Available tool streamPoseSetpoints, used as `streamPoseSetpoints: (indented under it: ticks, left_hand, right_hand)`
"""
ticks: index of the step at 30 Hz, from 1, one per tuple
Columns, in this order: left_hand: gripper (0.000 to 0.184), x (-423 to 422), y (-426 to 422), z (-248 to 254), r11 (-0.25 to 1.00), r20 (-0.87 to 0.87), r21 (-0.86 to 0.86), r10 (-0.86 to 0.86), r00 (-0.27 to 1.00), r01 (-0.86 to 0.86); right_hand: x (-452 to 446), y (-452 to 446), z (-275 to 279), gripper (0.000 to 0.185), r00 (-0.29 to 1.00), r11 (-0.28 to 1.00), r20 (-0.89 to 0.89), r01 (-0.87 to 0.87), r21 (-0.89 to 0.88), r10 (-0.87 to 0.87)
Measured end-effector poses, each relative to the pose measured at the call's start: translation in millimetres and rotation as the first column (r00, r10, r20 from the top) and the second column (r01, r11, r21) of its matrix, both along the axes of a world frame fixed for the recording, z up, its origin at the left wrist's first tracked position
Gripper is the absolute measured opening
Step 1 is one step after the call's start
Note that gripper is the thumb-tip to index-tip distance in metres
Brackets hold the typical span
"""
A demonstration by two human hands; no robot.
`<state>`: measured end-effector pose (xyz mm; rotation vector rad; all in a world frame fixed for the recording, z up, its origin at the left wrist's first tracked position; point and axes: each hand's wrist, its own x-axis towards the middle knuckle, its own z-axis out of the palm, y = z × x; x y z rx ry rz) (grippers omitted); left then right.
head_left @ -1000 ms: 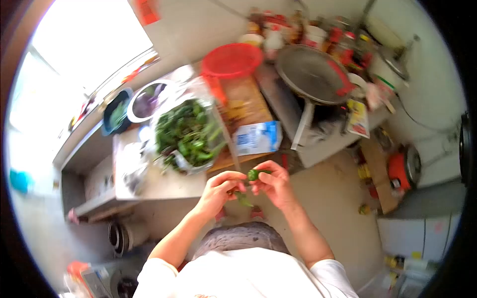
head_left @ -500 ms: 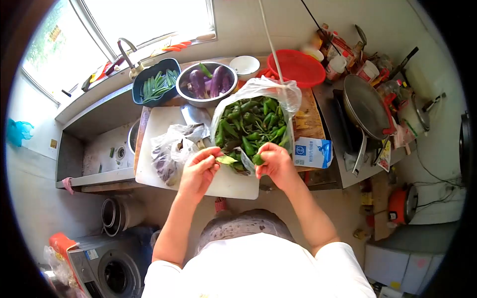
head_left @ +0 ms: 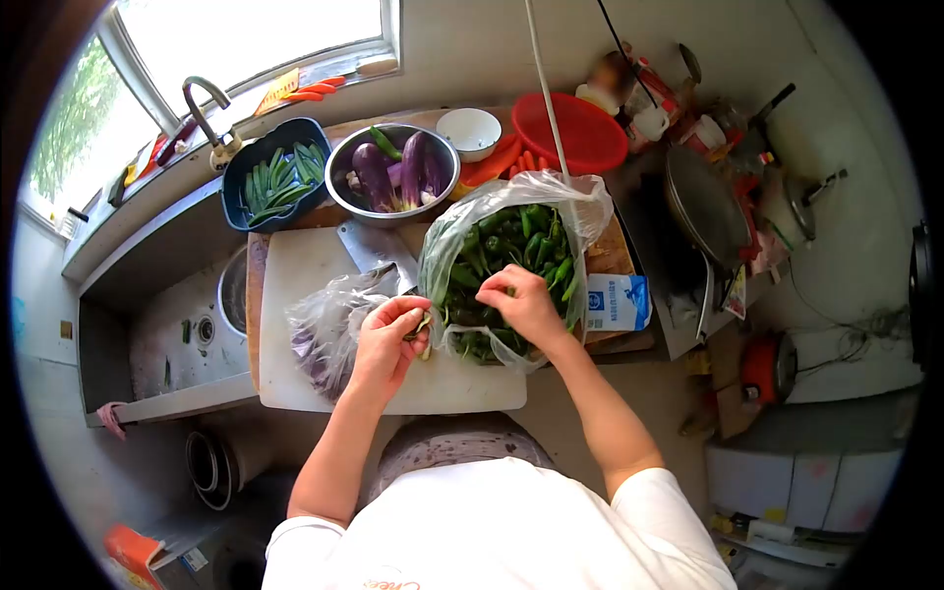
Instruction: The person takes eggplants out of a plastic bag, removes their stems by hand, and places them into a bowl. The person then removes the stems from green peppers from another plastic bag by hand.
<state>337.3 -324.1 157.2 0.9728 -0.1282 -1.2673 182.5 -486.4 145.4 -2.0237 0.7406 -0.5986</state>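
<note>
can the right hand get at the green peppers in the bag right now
Most likely yes: the right hand is over the open mouth of the plastic bag, and the green peppers just beyond it lie uncovered.

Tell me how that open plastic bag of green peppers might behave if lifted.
The plastic bag would probably sag, since its thin film is crumpled. It may feel weighty, being well filled, and green peppers could spill through its open mouth.
</note>
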Motion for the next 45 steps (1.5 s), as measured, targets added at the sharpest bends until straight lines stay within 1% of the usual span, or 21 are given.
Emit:
streamPoseSetpoints:
  ticks: [1,3,6,7,9,10,13,17,18,20,21,23,25,26,29,33,37,40,42,43,45]
  left_hand:
    - [0.012,-2.4,-2.1,0.5,1.000,0.038,0.017,-0.007,0.999,0.007]
    - [0.010,-8.4,-13.0,6.0,0.998,0.072,0.049,-0.040,0.997,0.037]
    - [0.009,-17.9,-25.1,8.2,0.994,0.182,0.098,-0.057,0.982,0.040]
    - [0.008,-19.4,-27.6,9.5,0.990,0.249,0.142,-0.057,0.967,0.021]
    - [0.007,-23.2,-32.2,11.1,0.973,0.375,0.233,-0.083,0.923,-0.007]
    - [0.008,-23.5,-32.9,10.2,0.958,0.445,0.288,-0.140,0.884,0.007]
    - [0.010,-24.5,-34.7,-7.1,0.989,0.913,0.150,-0.138,0.385,-0.001]
    - [0.012,-30.1,-47.5,-0.1,0.992,0.915,0.108,-0.074,0.396,-0.065]
    - [0.012,-32.8,-49.9,1.2,0.989,0.894,0.147,-0.122,0.431,-0.025]
    - [0.013,-38.5,-53.8,4.8,0.974,0.843,0.217,-0.220,0.490,0.063]
    - [0.015,-43.8,-52.9,21.5,0.959,0.933,0.269,-0.283,0.221,0.093]
    - [0.018,-46.8,-49.7,26.4,0.952,0.970,0.242,-0.231,-0.077,0.186]
    - [0.018,-52.3,-44.3,38.5,0.885,0.906,0.360,-0.407,0.115,0.295]
    - [0.018,-54.1,-42.7,44.7,0.841,0.844,0.407,-0.495,0.205,0.357]
    - [0.017,-54.3,-40.4,54.2,0.749,0.689,0.462,-0.640,0.340,0.476]
    - [0.016,-46.7,-36.7,48.6,0.723,0.734,0.364,-0.611,0.296,0.587]
    - [0.017,-40.9,-39.3,45.1,0.625,0.697,0.319,-0.664,0.271,0.713]
    - [0.018,-39.4,-36.5,34.9,0.585,0.722,0.215,-0.634,0.276,0.782]
    - [0.018,-41.5,-33.8,30.1,0.587,0.752,0.085,-0.568,0.335,0.805]
    - [0.018,-38.0,-31.5,25.6,0.639,0.621,0.103,-0.640,0.453,0.762]
    - [0.018,-28.7,-31.0,13.8,0.715,0.310,0.174,-0.693,0.651,0.677]
  right_hand:
    - [-2.8,-7.7,2.9,0.010,0.998,0.998,0.058,-0.021,0.058,0.018]
    - [-2.7,-19.6,8.0,0.011,0.999,0.999,0.019,-0.045,0.013,0.045]
    - [-3.7,-18.2,1.0,0.019,0.974,0.973,-0.114,-0.206,-0.109,0.194]
    - [-2.7,-9.9,-0.4,0.024,0.948,0.940,-0.177,-0.295,-0.173,0.265]
    - [0.3,12.1,0.5,0.029,0.834,0.877,-0.500,-0.403,-0.264,0.233]
    - [2.1,12.5,-5.6,0.031,0.781,0.858,-0.568,-0.457,-0.234,0.261]
    - [1.1,-3.3,-13.8,0.032,0.844,0.881,-0.443,-0.425,-0.209,0.302]
    - [-8.4,-29.2,20.2,0.032,0.878,0.921,-0.379,-0.365,-0.133,0.293]
    - [-11.1,-32.8,20.6,0.028,0.927,0.921,-0.254,-0.331,-0.206,0.277]
    - [-16.7,-34.9,30.1,0.023,0.911,0.889,-0.234,-0.393,-0.237,0.340]
    - [-19.9,-35.7,35.0,0.022,0.902,0.872,-0.224,-0.419,-0.253,0.368]
    - [-30.0,-37.8,34.6,0.022,0.870,0.844,-0.237,-0.482,-0.233,0.432]
    - [-39.7,-41.4,38.6,0.026,0.783,0.800,-0.224,-0.600,-0.025,0.581]
    - [-42.7,-43.6,35.2,0.025,0.748,0.755,-0.144,-0.656,-0.013,0.647]
    - [-42.0,-46.1,32.3,0.027,0.636,0.622,-0.037,-0.740,0.258,0.771]
    - [-44.3,-39.3,17.6,0.026,0.606,0.331,0.225,-0.665,0.669,0.763]
    - [-46.9,-40.2,9.3,0.023,0.562,0.185,0.196,-0.550,0.815,0.804]
    - [-47.1,-38.8,1.4,0.024,0.490,-0.044,0.391,-0.579,0.814,0.779]
    - [-47.6,-36.6,6.9,0.023,0.587,-0.006,0.415,-0.574,0.819,0.695]
    - [-45.9,-34.9,13.0,0.023,0.630,0.015,0.428,-0.572,0.820,0.648]
    - [-39.4,-31.9,33.0,0.009,0.794,0.288,0.449,-0.580,0.762,0.410]
